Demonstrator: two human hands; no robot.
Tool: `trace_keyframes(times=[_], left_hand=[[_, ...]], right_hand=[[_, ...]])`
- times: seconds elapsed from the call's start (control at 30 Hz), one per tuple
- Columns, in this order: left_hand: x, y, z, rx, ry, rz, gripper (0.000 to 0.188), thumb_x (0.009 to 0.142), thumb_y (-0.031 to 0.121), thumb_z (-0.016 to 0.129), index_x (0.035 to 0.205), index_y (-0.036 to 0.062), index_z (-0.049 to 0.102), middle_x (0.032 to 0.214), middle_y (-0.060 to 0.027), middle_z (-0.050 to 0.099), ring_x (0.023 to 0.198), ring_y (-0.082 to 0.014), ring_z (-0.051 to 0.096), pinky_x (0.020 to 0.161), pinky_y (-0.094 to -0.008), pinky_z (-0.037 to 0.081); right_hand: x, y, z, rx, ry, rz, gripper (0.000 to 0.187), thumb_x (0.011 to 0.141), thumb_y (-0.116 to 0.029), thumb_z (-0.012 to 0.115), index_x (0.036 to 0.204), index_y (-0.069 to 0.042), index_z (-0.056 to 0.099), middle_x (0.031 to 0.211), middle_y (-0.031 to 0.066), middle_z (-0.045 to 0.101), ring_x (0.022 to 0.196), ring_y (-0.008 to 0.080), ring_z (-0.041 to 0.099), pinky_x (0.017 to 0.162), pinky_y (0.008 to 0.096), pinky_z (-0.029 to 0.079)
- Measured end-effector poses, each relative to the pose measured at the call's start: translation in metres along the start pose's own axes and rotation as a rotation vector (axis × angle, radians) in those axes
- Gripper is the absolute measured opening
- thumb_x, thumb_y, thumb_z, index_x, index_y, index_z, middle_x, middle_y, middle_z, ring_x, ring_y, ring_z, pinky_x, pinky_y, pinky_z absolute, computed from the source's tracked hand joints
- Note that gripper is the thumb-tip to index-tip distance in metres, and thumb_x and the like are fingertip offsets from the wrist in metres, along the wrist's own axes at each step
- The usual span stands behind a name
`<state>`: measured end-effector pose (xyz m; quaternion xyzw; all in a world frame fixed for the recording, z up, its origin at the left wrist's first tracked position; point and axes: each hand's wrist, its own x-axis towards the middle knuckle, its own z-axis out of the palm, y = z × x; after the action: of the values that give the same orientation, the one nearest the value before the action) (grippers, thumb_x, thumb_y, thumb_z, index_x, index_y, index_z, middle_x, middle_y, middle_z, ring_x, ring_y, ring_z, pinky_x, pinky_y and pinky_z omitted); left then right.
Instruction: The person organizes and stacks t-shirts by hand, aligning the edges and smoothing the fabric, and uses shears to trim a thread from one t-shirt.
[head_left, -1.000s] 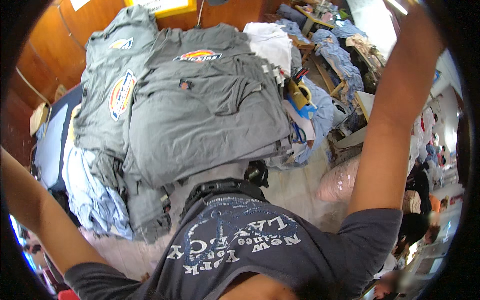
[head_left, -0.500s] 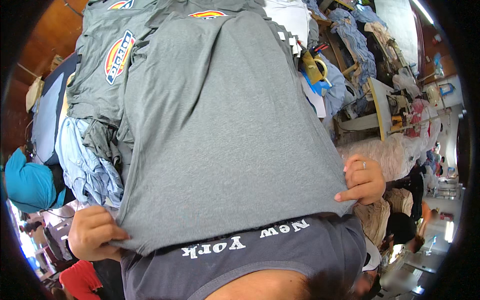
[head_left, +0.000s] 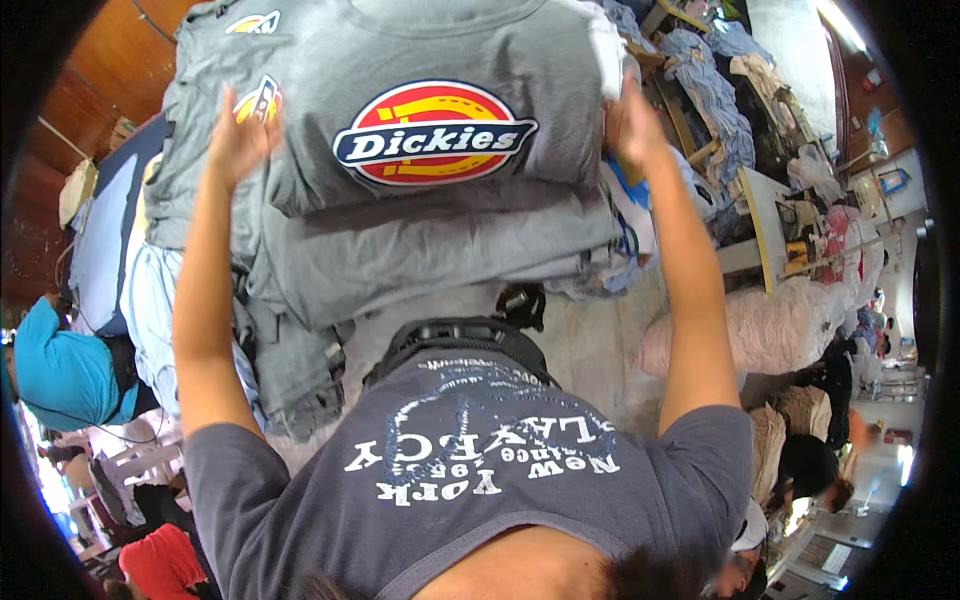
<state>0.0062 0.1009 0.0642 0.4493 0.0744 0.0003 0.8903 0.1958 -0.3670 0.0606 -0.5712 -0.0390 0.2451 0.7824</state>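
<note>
A grey T-shirt with a red, yellow and navy oval print on its chest lies across the stack in front of me, its lower part out of sight. Beside its left edge is my left hand, a little blurred, thumb and fingers apart. On the opposite side my right hand is raised next to the shirt's edge, also slightly blurred, its fingers apart. No cloth shows gripped in either hand. Below the printed shirt sit more folded grey garments.
Other grey printed shirts lie to the left, with light blue cloth hanging below them. At the right are a plastic-wrapped pinkish bundle and heaped blue clothes. A person in a turquoise top is at far left.
Both hands have let go of the shirt's hem near my chest and moved forward to its sides. The shirt no longer stretches toward me; its printed chest now shows on the stack.
</note>
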Motion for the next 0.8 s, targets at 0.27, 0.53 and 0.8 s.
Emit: trace_keyframes(times=[0.27,0.53,0.8], left_hand=[[-0.062,-0.026,0.004,0.608,0.234,0.266,0.048,0.073,0.015,0.063,0.115,0.006,0.041,0.076,0.0011,0.052,0.066,-0.0054,0.045,0.058,-0.0182,0.034],[-0.048,0.098,0.042,0.712,0.0,0.833,0.056,0.075,0.004,0.059,0.124,0.0035,0.033,0.086,-0.0068,0.047,0.075,-0.0121,0.046,0.069,-0.0238,0.038],[-0.024,0.188,0.079,0.771,0.133,0.92,0.053,0.083,0.014,0.052,0.128,0.0011,0.027,0.113,-0.0143,0.05,0.099,-0.0196,0.053,0.085,-0.0292,0.043]], right_hand=[[-0.033,0.034,-0.04,-0.277,-0.179,-0.156,0.027,0.077,-0.01,0.06,0.1,-0.002,0.049,0.091,0.0042,0.059,0.081,0.0111,0.056,0.07,0.024,0.044],[-0.02,-0.112,-0.028,-0.341,-0.096,-0.5,0.024,0.079,-0.017,0.06,0.098,-0.007,0.051,0.093,0.0035,0.059,0.083,0.0131,0.056,0.074,0.0287,0.045],[-0.037,-0.175,0.063,-0.523,-0.485,-0.766,0.052,0.076,-0.022,0.061,0.121,-0.004,0.042,0.123,0.0083,0.043,0.113,0.0192,0.041,0.095,0.033,0.032]])
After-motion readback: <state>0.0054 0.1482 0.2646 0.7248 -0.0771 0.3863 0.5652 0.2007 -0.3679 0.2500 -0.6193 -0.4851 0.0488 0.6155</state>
